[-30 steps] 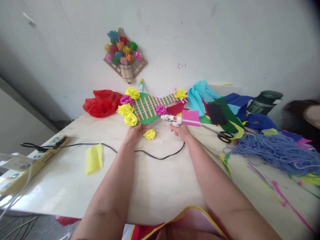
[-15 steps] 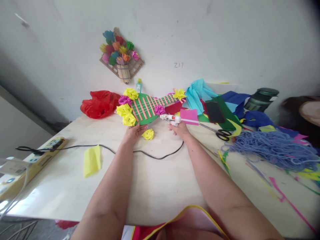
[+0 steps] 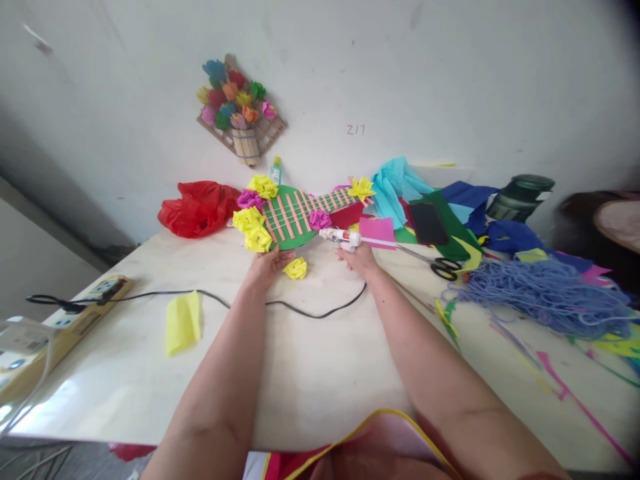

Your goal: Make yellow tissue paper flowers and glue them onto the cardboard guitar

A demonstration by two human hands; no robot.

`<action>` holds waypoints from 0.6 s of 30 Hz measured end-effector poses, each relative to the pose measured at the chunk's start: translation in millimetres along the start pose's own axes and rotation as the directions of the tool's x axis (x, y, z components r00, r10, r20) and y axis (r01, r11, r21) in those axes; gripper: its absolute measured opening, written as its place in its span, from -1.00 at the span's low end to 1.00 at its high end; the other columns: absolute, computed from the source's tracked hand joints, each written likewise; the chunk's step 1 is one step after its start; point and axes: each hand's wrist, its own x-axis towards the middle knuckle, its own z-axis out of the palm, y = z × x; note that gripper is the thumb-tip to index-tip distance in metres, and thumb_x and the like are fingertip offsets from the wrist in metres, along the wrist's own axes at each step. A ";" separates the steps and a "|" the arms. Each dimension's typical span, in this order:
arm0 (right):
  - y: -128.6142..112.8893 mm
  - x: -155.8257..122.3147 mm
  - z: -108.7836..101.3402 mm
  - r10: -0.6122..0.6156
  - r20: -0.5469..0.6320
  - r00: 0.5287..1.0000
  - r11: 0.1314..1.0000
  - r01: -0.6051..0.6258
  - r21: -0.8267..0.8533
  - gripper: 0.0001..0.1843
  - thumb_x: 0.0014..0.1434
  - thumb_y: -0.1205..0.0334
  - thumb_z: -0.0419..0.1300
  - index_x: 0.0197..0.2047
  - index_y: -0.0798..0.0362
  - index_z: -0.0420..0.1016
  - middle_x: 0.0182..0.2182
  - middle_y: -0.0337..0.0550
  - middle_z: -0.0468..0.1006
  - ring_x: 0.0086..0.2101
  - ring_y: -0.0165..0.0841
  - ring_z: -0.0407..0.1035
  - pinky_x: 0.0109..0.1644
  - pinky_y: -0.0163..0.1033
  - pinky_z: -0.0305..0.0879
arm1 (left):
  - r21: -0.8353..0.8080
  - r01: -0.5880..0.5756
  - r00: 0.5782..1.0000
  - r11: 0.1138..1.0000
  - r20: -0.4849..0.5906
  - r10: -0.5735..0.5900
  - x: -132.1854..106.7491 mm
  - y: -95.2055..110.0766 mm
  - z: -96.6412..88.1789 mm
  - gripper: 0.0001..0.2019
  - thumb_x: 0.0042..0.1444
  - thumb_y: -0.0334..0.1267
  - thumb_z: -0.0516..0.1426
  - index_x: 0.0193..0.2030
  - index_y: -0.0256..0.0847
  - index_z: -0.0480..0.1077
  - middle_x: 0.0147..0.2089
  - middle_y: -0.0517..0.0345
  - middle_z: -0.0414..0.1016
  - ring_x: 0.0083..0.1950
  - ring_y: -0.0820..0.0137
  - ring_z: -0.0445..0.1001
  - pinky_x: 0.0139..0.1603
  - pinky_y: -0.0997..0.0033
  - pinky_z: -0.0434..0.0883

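Observation:
A green paper guitar point(image 3: 287, 217) with pink cross strips, pale strings and yellow and magenta paper flowers lies tilted towards me at the back of the table. My left hand point(image 3: 270, 261) grips its lower edge, thumb in front and the fingers partly hidden. In my right hand point(image 3: 359, 259) is a white hot glue gun point(image 3: 340, 237), a glue stick jutting from its rear. Its nozzle points left, close below the magenta flower point(image 3: 320, 220) on the guitar. A loose yellow paper flower point(image 3: 296, 269) rests just right of my left fingers.
The black cord point(image 3: 320, 316) crosses the table to a power strip point(image 3: 95, 303) at left. Scissors point(image 3: 443, 267), a phone point(image 3: 429, 223), coloured paper and a heap of blue yarn point(image 3: 545, 297) lie to the right. A red plastic bag point(image 3: 197, 210) sits back left.

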 end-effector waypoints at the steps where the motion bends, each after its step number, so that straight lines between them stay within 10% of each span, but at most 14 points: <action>1: 1.0 0.4 0.1 -0.007 0.001 1.000 1.000 0.007 -0.002 -0.82 -0.05 0.23 0.29 -0.36 0.15 0.52 -0.57 -0.22 0.54 -0.69 -0.51 0.26 -0.68 -0.41 0.17 | -0.001 -0.002 1.000 1.000 0.002 0.002 0.3 -0.2 -0.4 -0.82 0.24 -0.44 0.06 -0.03 -0.38 0.39 -0.33 -0.07 0.61 -0.36 0.36 0.60 -0.24 0.40 0.55; 18: 12.4 8.7 2.1 0.004 -0.047 0.999 0.968 -0.015 -0.251 -0.71 0.00 0.09 0.30 -0.25 0.09 0.60 -0.44 -0.10 0.64 -0.40 -0.31 0.54 -0.36 -0.35 0.37 | 0.004 -0.019 0.999 1.000 0.027 0.019 3.8 -3.3 -3.6 -0.72 0.20 -0.38 0.15 0.05 -0.36 0.35 -0.31 -0.06 0.61 -0.34 0.34 0.61 -0.19 0.35 0.56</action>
